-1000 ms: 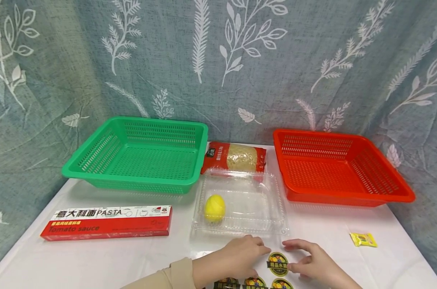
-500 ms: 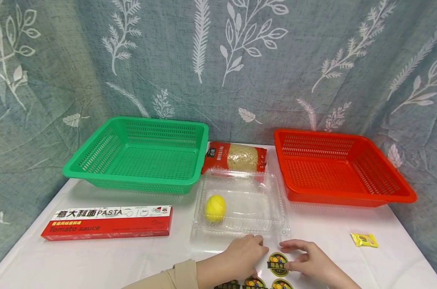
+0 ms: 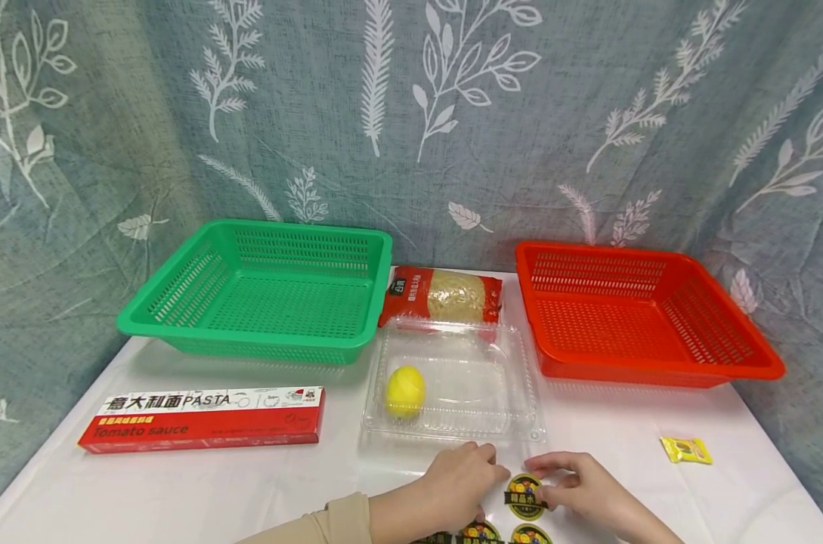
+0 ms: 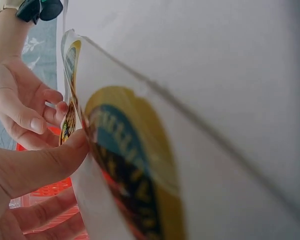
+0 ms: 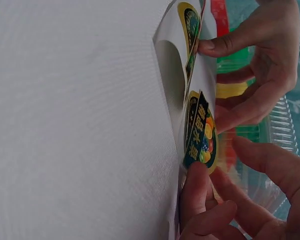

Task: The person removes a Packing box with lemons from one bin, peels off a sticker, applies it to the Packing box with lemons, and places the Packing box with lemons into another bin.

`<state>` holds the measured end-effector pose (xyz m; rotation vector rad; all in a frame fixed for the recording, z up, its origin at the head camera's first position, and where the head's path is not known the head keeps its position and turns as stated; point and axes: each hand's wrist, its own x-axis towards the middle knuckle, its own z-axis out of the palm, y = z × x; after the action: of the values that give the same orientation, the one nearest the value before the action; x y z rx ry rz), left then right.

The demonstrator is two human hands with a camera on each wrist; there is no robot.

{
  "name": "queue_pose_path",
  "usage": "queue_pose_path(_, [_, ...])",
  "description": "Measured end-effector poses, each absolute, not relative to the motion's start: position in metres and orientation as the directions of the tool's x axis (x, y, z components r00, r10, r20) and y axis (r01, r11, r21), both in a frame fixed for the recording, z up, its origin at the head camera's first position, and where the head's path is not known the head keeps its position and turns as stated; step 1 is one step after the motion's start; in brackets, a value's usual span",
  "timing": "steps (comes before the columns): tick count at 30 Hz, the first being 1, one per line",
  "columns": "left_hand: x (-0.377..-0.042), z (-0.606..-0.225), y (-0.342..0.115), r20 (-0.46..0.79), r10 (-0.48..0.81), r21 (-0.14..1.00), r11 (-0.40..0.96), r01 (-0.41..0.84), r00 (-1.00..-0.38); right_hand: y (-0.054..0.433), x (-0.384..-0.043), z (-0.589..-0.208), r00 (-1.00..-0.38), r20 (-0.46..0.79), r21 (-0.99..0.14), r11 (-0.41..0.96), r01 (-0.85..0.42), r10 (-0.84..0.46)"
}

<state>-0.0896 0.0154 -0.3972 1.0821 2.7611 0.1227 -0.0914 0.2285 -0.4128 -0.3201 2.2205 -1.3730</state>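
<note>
My left hand (image 3: 455, 483) grips a glossy white sheet (image 5: 205, 75) of round fruit stickers, thumb on the printed side in the right wrist view. My right hand (image 3: 581, 487) is at the opposite side, its thumb and fingertips pinching the edge of one round sticker (image 3: 522, 495) with black-and-gold print and fruit pictures. Several more stickers (image 3: 481, 533) show along the bottom of the head view, partly cut off. Seen from the left wrist, the sheet stands tilted and bends between the hands.
Beyond the hands lies a clear plastic clamshell box (image 3: 465, 385) with a yellow lemon-like fruit (image 3: 405, 393). A green basket (image 3: 282, 344), a pasta bag (image 3: 455, 295) and a red basket (image 3: 629, 370) stand behind. A pasta box (image 3: 203, 419) lies left, a small yellow packet (image 3: 686, 450) right.
My right hand has shifted slightly left, its fingertips further over the sticker's right edge. My left hand stays almost in place.
</note>
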Motion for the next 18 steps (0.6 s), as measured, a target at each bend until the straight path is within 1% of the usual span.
queue_pose_path(7, [-0.0884, -0.3978, 0.0152, -0.119, 0.673, 0.156, 0.739, 0.656, -0.730, 0.2271, -0.0933, -0.4127, -0.855, -0.317, -0.864, 0.496, 0.083, -0.410])
queue_pose_path(14, [-0.0877, -0.3968, 0.0165, -0.131, 0.663, 0.180, 0.747, 0.640, -0.737, 0.2291, -0.0930, -0.4165, -0.867, -0.282, -0.876, 0.478, 0.060, -0.410])
queue_pose_path(18, [-0.0881, -0.3960, 0.0170, -0.149, 0.658, 0.192, 0.751, 0.631, -0.738, 0.2290, -0.0933, -0.4154, -0.865, -0.284, -0.879, 0.474, 0.062, -0.414])
